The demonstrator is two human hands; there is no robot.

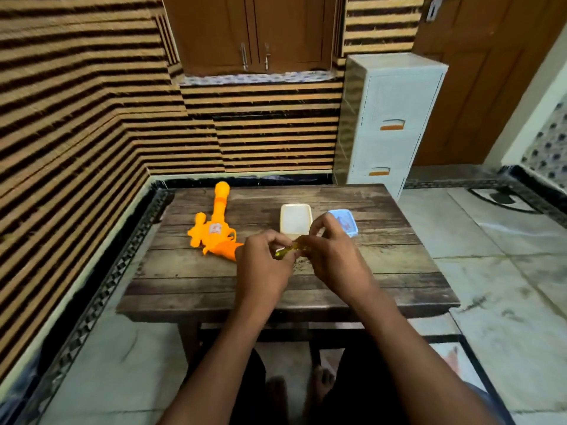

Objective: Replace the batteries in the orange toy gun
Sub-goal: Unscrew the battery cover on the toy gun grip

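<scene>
Centre of the frame: 2 bare hands meeting above a dark wooden table. Left hand curled round the butt end of a yellow-handled screwdriver, fingers bent over it. Right hand pinching the other end of the same tool, thumb and forefinger raised, remaining fingers folded under. Tool held roughly level between the 2 hands, just above the tabletop; tip hidden by the right hand's fingers, too blurred to make out.

Left of centre, on the table: orange toy gun lying flat, barrel pointing toward the far edge of the table, grip end reaching toward the left hand and partly hidden behind it — touching or not, cannot tell. Neither hand holding the toy.

Just beyond the hands: a cream rectangular container, and beside it to the right a blue-lidded box, partly covered by the right hand's knuckles. Contents of both unclear.

Upper right of the frame: a white drawer unit with 2 orange handles, standing on the tiled floor against a striped wall. Upper centre: brown cabinet doors. Bottom of the frame — bare feet under the table, blurred.
</scene>
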